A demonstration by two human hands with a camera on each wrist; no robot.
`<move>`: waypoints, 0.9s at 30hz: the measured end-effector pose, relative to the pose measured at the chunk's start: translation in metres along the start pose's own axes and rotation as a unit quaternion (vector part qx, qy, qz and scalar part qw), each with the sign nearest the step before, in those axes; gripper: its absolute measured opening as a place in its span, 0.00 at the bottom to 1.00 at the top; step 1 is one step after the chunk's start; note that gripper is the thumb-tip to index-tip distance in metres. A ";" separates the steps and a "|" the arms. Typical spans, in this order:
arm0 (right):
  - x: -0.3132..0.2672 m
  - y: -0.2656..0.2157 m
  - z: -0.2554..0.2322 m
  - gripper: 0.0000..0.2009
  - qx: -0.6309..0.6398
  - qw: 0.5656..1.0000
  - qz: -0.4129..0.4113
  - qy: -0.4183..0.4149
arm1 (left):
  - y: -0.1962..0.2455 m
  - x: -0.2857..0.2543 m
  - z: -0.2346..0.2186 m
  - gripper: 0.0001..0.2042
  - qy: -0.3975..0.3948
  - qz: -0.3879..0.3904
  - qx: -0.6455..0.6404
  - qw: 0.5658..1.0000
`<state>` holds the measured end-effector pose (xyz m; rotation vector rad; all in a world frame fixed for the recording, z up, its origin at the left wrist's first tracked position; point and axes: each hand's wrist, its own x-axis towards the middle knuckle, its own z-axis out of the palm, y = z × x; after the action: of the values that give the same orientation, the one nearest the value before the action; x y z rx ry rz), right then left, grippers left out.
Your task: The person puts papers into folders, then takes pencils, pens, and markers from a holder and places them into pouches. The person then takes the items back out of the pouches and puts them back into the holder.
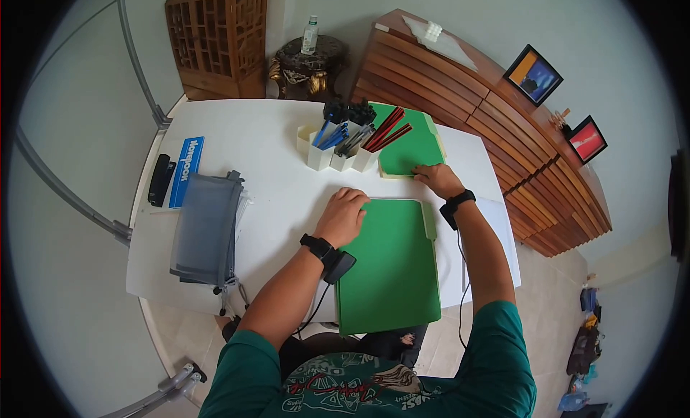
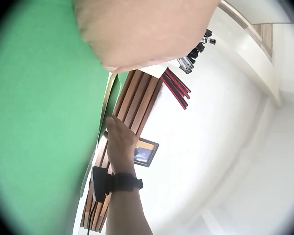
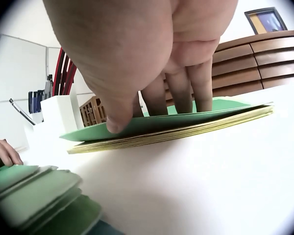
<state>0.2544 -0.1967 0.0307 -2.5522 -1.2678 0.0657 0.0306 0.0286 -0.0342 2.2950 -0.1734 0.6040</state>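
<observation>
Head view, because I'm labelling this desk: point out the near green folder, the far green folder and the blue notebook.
Near green folder (image 1: 388, 267): head view, middle of cover.
Far green folder (image 1: 418, 146): head view, cover.
Blue notebook (image 1: 187, 163): head view, printed cover.

Head view downward, wrist views near folders (image 1: 394, 270)

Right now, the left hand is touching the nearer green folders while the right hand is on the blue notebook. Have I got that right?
Not quite: the right hand is at the edge of the farther green folders, as the head view shows. The left hand is indeed touching the nearer green folders.
</observation>
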 end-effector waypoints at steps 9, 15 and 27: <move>-0.059 -0.019 -0.032 0.06 -0.187 0.942 -0.014 0.278 | -0.004 -0.002 0.000 0.12 -0.005 0.000 -0.005 1.000; -0.210 -0.129 -0.015 0.07 -0.218 0.913 -0.037 0.344 | -0.003 0.000 0.000 0.12 0.033 -0.034 -0.060 0.997; -0.273 -0.223 0.055 0.13 0.020 0.976 -0.168 0.140 | -0.003 -0.004 0.004 0.27 -0.003 0.008 0.042 0.999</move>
<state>-0.0948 -0.2712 0.0163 -2.1813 -1.5373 -0.3239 0.0296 0.0280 -0.0401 2.3790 -0.1730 0.6241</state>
